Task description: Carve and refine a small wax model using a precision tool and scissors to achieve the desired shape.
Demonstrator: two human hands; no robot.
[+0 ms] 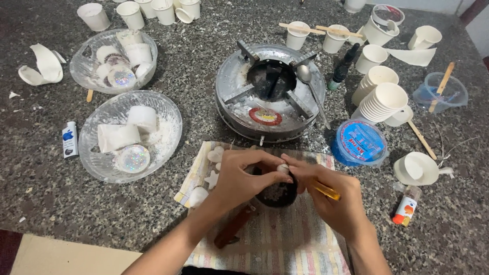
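Dark small pan (277, 193) on striped cloth (285, 239), directly under both sets of fingers. Left hand (239, 178) curled on pan rim; right hand (331, 198) pinching white lump (282, 167) over it, amber stick (326, 191) tucked alongside. Wooden handle (232, 230) slanting toward body, nearer left hand.

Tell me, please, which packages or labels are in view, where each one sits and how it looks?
Round tub: right of the stove, blue printed lid.
Small white tube: far left beside the lower glass bowl, blue mark.
Small bottle: lower right, orange and white label.
Round sticker: on the stove's front, red and white.
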